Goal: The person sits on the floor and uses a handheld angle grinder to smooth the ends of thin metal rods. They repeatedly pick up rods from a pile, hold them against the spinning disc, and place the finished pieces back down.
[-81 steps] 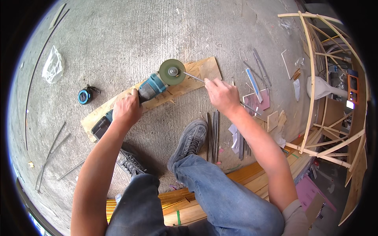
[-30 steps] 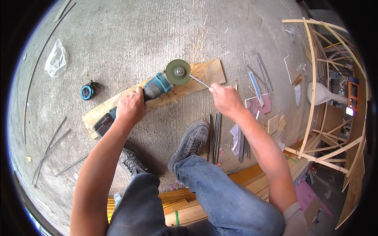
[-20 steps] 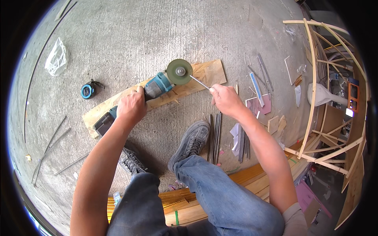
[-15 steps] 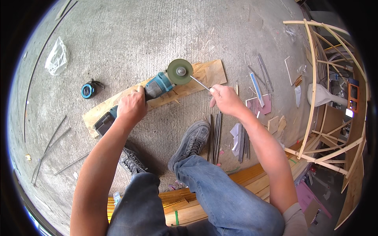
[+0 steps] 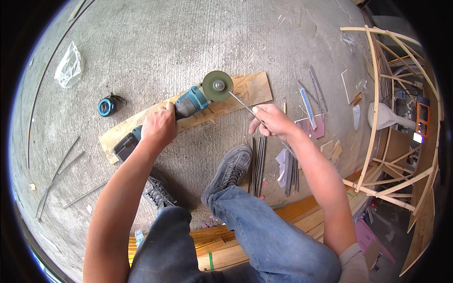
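My left hand (image 5: 159, 126) is wrapped around the body of a teal and black cordless angle grinder (image 5: 192, 102), which lies over a wooden board (image 5: 255, 89) on the concrete. Its round greenish disc (image 5: 218, 95) faces up. Between the thumb and fingers of my right hand (image 5: 274, 120) is a thin metal rod (image 5: 243, 104), slanting across the palm toward my wrist. The rod's far tip is at the lower right edge of the disc; I cannot tell whether they touch.
Bundles of thin metal rods (image 5: 259, 165) lie beside my right shoe (image 5: 231, 167). A blue tape measure (image 5: 106, 107) and a clear plastic bag (image 5: 69, 66) are at the left. Wooden strip frames (image 5: 374, 94) stand at the right, past scraps and a pink piece (image 5: 318, 127).
My right hand has turned and loosened its fingers, so more of the rod shows along the palm. The grinder and my left hand have barely shifted.
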Demonstrator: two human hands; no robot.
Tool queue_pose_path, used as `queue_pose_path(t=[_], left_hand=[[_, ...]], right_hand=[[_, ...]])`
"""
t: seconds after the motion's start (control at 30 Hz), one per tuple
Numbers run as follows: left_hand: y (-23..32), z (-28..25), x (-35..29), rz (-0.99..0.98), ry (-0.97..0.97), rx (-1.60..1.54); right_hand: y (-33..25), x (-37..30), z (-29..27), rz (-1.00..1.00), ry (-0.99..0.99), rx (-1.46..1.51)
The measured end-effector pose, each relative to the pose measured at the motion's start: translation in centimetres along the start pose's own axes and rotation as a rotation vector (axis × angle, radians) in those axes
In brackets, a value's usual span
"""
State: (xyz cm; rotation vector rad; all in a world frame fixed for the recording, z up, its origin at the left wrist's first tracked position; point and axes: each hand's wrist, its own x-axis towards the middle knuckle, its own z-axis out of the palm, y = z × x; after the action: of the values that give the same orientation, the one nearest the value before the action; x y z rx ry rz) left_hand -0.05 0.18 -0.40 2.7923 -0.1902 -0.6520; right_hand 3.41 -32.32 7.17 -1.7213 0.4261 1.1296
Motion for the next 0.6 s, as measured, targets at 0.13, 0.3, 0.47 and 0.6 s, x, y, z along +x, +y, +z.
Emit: queue_pose_path(t=[0.13,0.3,0.47,0.6], left_hand=[[0.0,0.1,0.1,-0.008,-0.011,0.006],[0.0,0.1,0.1,-0.015,-0.022,0.012],[-0.1,0.0,0.0,-0.009,-0.013,0.002],[0.2,-0.3,0.0,-0.011,-0.016,-0.007]], right_hand=[[0.3,0.2,-0.5,0.035,-0.069,0.109],[0.6,0.3,-0.6,0.024,-0.030,0.115],[1.0,0.9,0.1,-0.155,0.174,-0.128],[2.2,1.0,0.2,-0.297,0.410,-0.335]])
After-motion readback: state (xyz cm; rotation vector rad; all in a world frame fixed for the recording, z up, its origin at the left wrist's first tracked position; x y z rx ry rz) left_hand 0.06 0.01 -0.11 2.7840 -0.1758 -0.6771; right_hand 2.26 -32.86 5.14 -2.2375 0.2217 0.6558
